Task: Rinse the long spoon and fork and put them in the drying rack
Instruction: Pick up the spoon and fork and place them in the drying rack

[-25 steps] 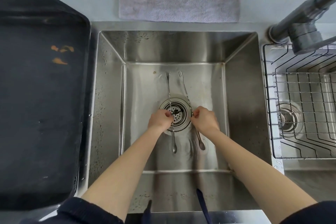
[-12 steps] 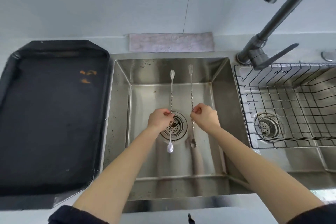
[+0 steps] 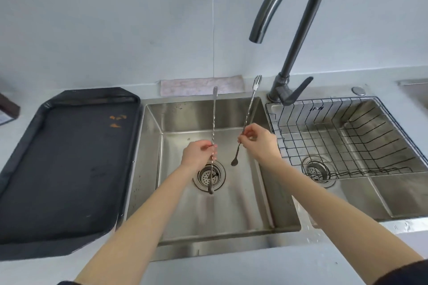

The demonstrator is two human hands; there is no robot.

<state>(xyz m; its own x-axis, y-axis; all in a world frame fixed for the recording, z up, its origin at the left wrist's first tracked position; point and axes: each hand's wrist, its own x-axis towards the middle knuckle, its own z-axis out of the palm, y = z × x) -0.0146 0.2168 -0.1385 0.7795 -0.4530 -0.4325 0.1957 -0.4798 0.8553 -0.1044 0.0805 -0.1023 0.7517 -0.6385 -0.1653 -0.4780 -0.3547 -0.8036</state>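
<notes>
Two long twisted metal utensils, each with fork tines at the top and a small spoon bowl at the bottom, are held upright over the left sink basin (image 3: 259, 192). My left hand (image 3: 196, 154) pinches the left utensil (image 3: 213, 120) at mid-shaft above the drain (image 3: 207, 177). My right hand (image 3: 258, 142) pinches the right utensil (image 3: 250, 105), which leans right toward the faucet. The wire drying rack (image 3: 342, 136) sits in the right basin, just right of my right hand. No water runs from the faucet (image 3: 294, 37).
A black tray (image 3: 62, 169) with orange crumbs lies on the counter left of the sink. A folded cloth (image 3: 185, 87) rests behind the basin against the wall. A second drain (image 3: 316, 170) shows under the rack. A brown box (image 3: 8, 109) is at the far left.
Both hands have lifted the utensils from the basin floor to upright in the air. The right hand has shifted right toward the rack, and the view has tilted up to show the faucet.
</notes>
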